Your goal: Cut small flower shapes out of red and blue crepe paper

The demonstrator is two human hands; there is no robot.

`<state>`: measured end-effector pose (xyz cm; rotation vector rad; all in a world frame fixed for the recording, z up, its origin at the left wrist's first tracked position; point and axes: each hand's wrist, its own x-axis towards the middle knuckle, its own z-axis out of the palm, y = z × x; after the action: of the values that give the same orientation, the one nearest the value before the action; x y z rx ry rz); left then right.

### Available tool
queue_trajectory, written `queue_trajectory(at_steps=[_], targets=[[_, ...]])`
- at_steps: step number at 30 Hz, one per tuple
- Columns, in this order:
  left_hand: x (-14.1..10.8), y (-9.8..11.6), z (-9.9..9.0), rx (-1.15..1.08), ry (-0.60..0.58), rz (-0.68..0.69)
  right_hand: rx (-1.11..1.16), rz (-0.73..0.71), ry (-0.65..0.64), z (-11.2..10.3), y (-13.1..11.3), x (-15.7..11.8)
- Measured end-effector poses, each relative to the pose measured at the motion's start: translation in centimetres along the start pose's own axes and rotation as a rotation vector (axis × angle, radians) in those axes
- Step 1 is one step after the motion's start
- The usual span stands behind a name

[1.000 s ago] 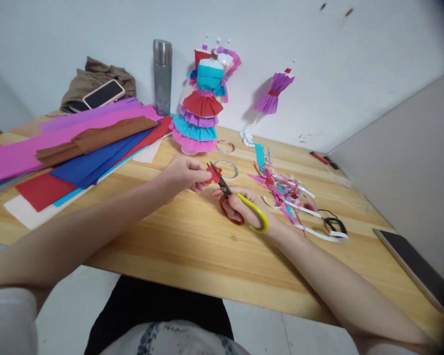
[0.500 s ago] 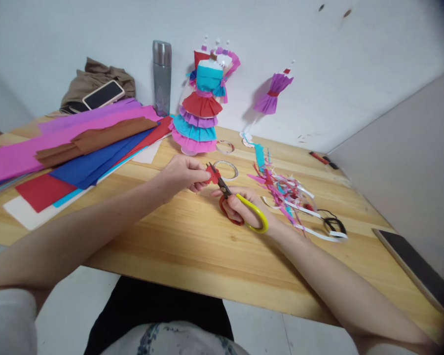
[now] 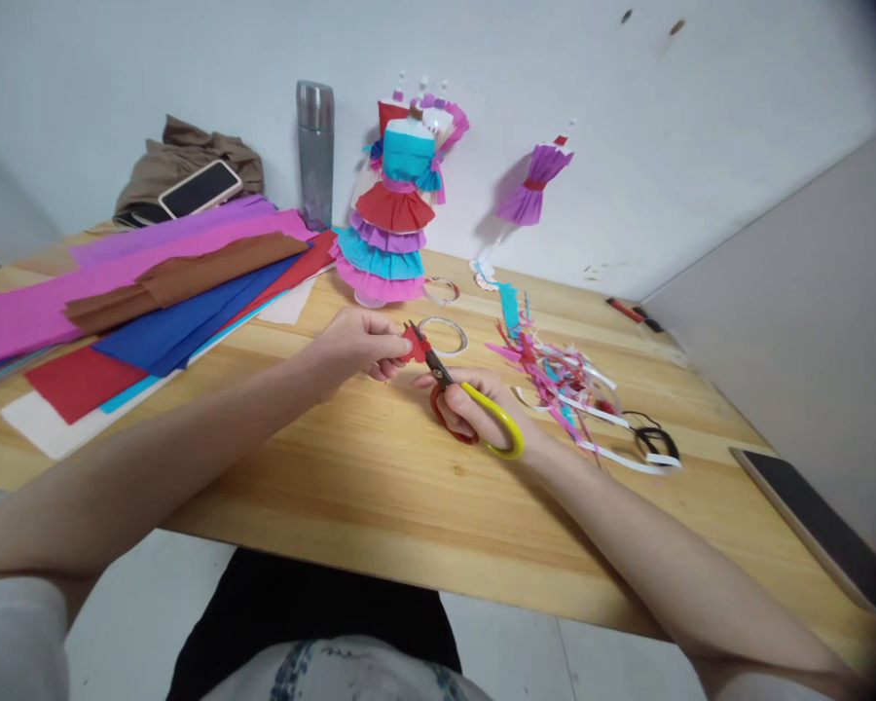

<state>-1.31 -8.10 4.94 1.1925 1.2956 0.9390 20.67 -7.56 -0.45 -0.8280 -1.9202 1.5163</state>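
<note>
Head view: right hand (image 3: 467, 407) partly hidden by scissors (image 3: 492, 419).

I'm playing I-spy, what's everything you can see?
Scissors: one, yellow-red handles, right hand
Cutout: one, red, left hand
Figures: at least four, colourful, by wall
Bottle: one, grey, by wall
Phone: one, dark, against brown cloth
Sheets: several, mixed, left
Rings: at least two, pale, mid-table
Flower shape: one, white, back
Scraps: many, mixed, right
Cord: one, black, right
Slab: one, dark, far right
Sticks: some, red-black, back right
Table: one, wooden, beneath
Floor: one, pale, bottom
Clothes: some, black-white, bottom
Arms: two, bare, over table
</note>
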Motion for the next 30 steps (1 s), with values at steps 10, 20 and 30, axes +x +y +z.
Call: queue_trajectory(at_steps=[10, 20, 30], targets=[[-0.3, -0.6, 0.4, -0.11, -0.025, -0.024, -0.008, -0.004, 0.012, 0.0, -0.1, 0.1], [0.2, -1.2, -0.1, -0.133, -0.033, 0.027, 0.005, 0.001, -0.002, 0.0, 0.0, 0.1], [-0.3, -0.3, 0.7, -0.109, 0.006, 0.011, -0.001, -0.033, -0.031, -0.1, -0.4, -0.2]])
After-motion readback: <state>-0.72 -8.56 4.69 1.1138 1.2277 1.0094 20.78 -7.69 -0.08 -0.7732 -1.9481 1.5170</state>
